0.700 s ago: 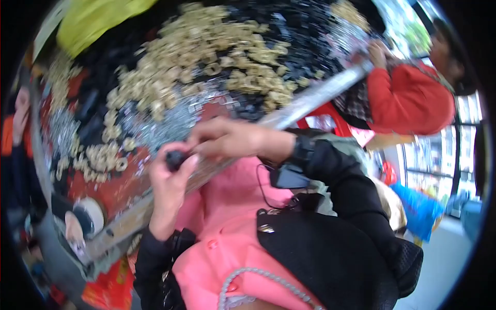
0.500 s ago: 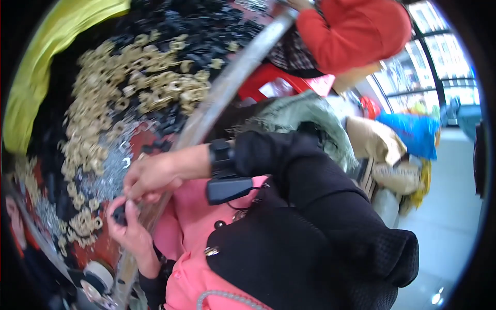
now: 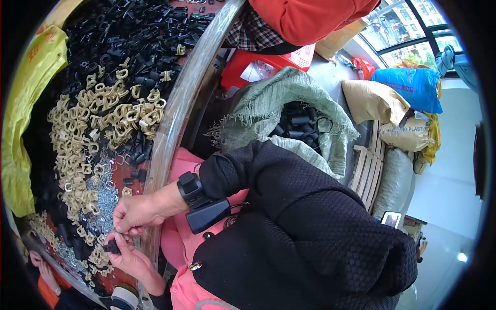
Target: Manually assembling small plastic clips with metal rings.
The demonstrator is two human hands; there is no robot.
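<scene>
- Heap of cream clips (image 3: 103, 129) and metal springs (image 3: 106, 199) on the table, left of its rim (image 3: 181, 111).
- Left hand (image 3: 126, 258) pinches a small black clip (image 3: 111, 248) at its fingertips.
- Right hand (image 3: 135, 213), fingers pressed together, touches that clip from above.

The small black plastic piece (image 3: 112, 248) pinched between the hands is mostly hidden by fingers, its shape unclear. The near left hand (image 3: 129, 261) is partly covered by the right hand (image 3: 135, 213). The person in the red jacket (image 3: 310, 18) is cut off at the far edge.
</scene>
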